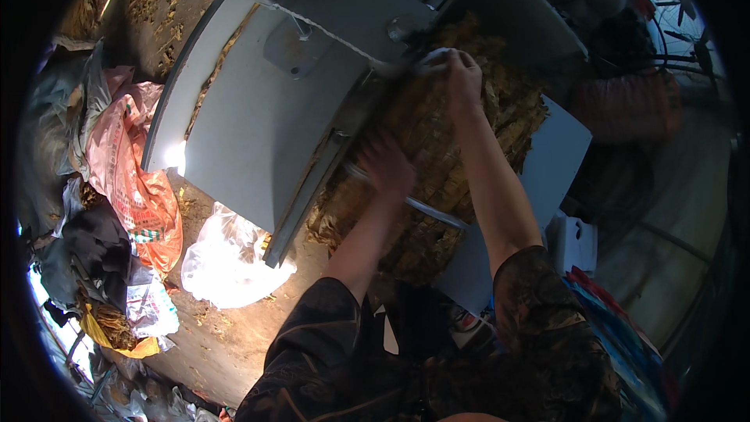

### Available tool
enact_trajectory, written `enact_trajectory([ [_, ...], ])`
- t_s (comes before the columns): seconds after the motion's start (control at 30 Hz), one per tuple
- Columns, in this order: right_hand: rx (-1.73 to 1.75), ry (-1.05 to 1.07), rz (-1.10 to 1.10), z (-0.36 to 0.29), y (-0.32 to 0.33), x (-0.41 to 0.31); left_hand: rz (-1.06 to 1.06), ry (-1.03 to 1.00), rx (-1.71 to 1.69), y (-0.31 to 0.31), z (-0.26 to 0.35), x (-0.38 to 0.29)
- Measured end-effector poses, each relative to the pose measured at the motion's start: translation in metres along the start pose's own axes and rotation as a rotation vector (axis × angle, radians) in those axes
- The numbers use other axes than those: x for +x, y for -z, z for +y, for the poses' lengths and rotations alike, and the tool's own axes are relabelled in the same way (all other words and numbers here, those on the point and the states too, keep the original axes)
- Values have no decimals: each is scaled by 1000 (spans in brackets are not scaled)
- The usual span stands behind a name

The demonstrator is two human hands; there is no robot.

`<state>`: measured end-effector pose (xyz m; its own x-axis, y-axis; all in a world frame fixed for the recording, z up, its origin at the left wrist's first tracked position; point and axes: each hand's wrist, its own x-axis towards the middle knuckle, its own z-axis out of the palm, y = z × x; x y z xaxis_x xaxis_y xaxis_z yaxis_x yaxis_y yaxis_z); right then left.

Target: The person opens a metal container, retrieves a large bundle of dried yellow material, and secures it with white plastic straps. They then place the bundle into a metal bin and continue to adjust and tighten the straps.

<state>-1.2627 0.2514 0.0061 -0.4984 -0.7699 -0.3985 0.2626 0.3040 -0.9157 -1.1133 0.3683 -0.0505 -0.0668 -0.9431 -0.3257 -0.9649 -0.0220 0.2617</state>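
A bale of dried brown leaves lies in front of me beside a grey metal panel. My right hand is at the bale's far end, its fingers closed on a white strap. A second white band crosses the near part of the bale. Over the leaves near that band is my left hand, blurred by motion; its fingers are too smeared to show whether they grip anything. A pale cord runs across the panel towards the right hand.
On the left, a white plastic bag and an orange printed sack lie on the dirt floor. A pale board sticks out right of the bale, with a white container near it. Hoses hang at upper right.
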Motion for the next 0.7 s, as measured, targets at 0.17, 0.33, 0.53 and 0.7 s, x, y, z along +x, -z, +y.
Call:
enact_trajectory([
  [0.17,494,-218,-197,-37,19,3,136,-212,-63,22,16,8],
  [0.33,190,-361,-496,-82,26,-21,117,-350,-43,16,42,44],
  [0.53,-30,-158,-294,-77,51,-78,-177,-328,-82,8,40,71],
  [0.7,306,-281,-154,-87,138,-82,-153,-316,23,-3,36,73],
])
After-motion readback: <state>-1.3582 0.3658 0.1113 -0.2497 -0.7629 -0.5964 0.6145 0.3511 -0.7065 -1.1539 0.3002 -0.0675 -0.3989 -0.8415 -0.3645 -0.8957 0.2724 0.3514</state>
